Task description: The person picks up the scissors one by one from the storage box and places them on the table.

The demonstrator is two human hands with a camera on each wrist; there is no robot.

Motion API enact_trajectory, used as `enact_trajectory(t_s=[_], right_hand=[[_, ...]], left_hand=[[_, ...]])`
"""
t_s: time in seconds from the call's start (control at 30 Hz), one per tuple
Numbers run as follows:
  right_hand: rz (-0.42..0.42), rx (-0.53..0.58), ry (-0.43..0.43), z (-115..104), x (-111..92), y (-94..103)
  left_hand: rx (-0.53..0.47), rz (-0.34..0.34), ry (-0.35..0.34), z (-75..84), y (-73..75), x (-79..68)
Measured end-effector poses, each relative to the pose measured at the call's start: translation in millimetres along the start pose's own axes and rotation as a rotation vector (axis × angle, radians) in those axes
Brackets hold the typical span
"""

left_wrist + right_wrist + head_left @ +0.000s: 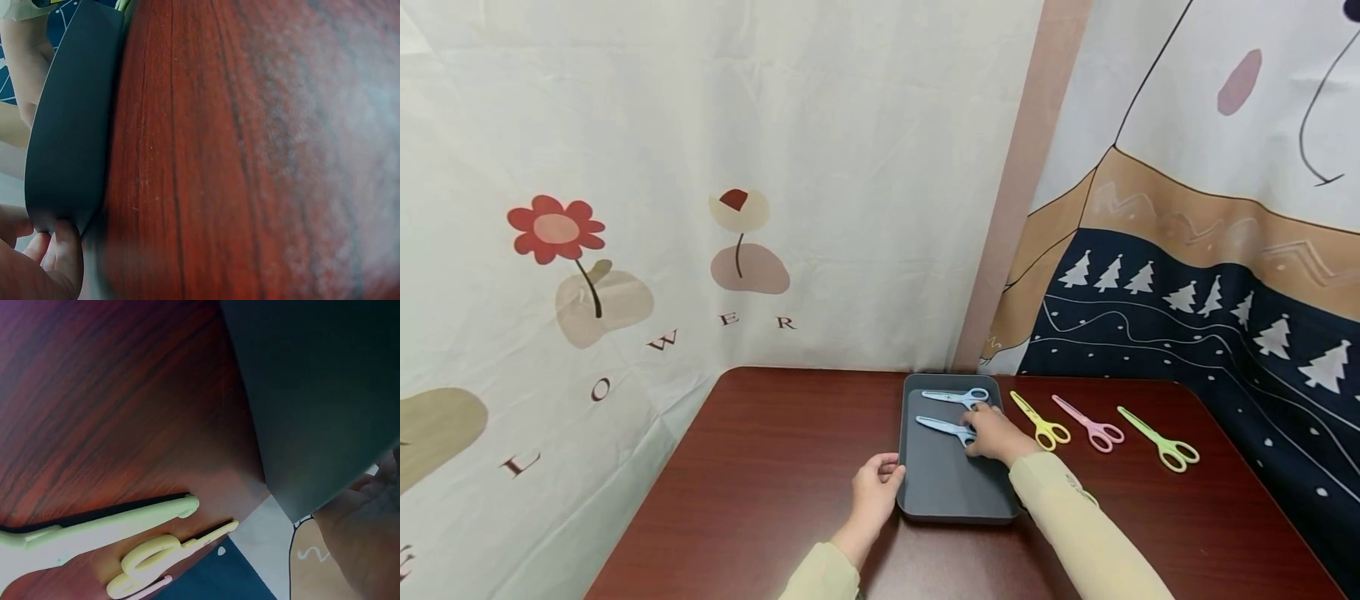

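Observation:
A dark grey tray (958,492) lies on the table with two pairs of blue scissors in it. The upper blue scissors (946,397) rest near the tray's far end, blades to the left. Just below them are the lower blue scissors (937,426), their handle partly covered by my right hand (996,435), whose fingers pinch it. My left hand (874,493) grips the tray's left edge; in the left wrist view its fingers (67,253) touch the tray wall (75,112). From the right wrist, the tray's side (325,394) hides the scissors inside.
Right of the tray lie yellow scissors (1038,419), pink scissors (1086,422) and green scissors (1157,438), apart from one another. The brown wooden table (760,467) ends against a printed curtain (865,167) at the back.

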State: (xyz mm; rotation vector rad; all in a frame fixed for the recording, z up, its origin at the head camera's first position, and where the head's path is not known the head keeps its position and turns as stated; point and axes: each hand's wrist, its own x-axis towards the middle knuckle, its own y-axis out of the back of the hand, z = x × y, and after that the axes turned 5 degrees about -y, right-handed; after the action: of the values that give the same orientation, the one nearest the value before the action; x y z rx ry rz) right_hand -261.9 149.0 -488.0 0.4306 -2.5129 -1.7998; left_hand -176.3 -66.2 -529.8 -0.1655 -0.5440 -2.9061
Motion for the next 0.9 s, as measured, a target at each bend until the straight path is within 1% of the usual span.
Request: enact_trajectory(t_s=[0.07,0.33,0.57,0.77,0.9], right_hand=[[0.015,-0.004,0.005,0.0,-0.8,0.7],[0.062,-0.003,0.017,0.2,-3.8,1.9],[0.091,0.026,0.013,1.6,-9.2,3.7],[0.14,0.051,0.004,7.0,-13.1,7.3],[0.168,0.063,0.01,11.9,-15.8,10.5]], left_hand=[[0.0,0.004,0.002,0.2,-0.1,0.1],[0.021,0.005,-0.044,-1.0,1.2,0.9],[0.032,-0.005,-0.02,-1.1,0.9,0.3],[0.024,-0.004,-0.03,-0.8,0.3,0.4],[0.023,-0.003,-0.026,-1.1,0.0,0.4]])
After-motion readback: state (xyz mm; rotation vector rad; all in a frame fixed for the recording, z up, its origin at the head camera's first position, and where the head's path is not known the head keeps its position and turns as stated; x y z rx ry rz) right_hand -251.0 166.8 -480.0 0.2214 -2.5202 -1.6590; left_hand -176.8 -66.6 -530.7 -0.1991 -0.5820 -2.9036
